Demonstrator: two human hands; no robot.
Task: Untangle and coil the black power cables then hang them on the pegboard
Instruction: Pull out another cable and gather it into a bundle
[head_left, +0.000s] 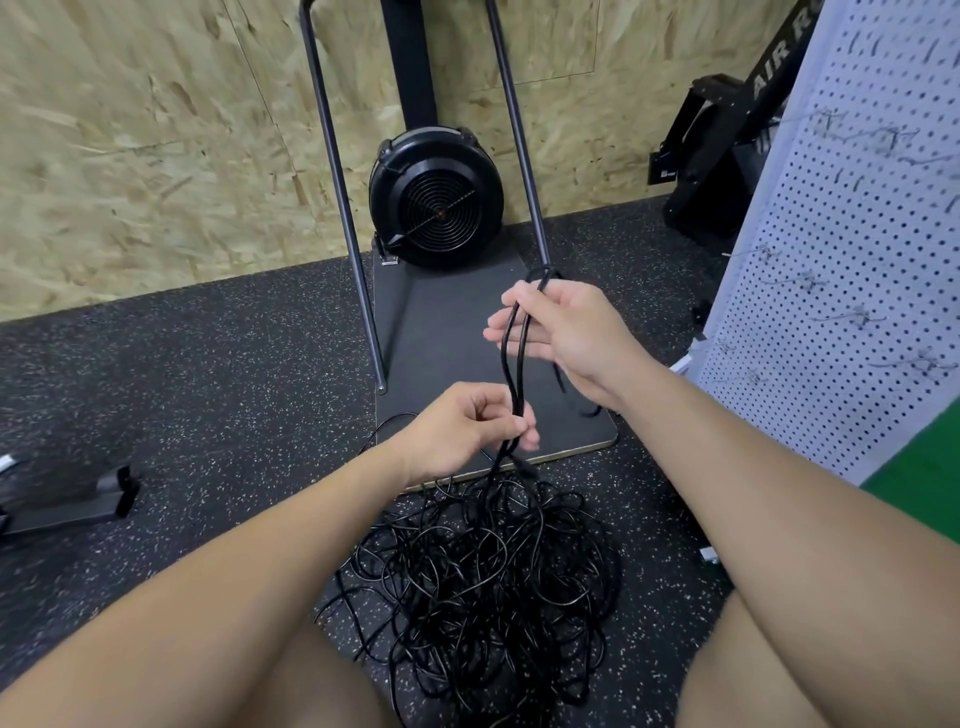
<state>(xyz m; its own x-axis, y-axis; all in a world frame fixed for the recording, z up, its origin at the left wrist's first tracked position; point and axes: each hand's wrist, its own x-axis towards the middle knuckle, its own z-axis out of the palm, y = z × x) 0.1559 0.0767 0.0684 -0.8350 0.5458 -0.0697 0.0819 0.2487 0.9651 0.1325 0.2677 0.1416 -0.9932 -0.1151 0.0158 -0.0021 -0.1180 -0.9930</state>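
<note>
Strands of thin black power cable (514, 358), 2 by my count, run taut between right hand (566, 332) gripping above and left hand (467, 428) pinching below, lifting them off the floor tangle (483, 582); white pegboard (852, 270) waits right.

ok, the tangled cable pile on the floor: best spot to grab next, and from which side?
Probably the taut strands at the top of the tangled pile, just below the left hand, coming from above. They rise clear of the heap toward the loop held by the right hand; lower loops overlap and would drag neighbours.
</note>
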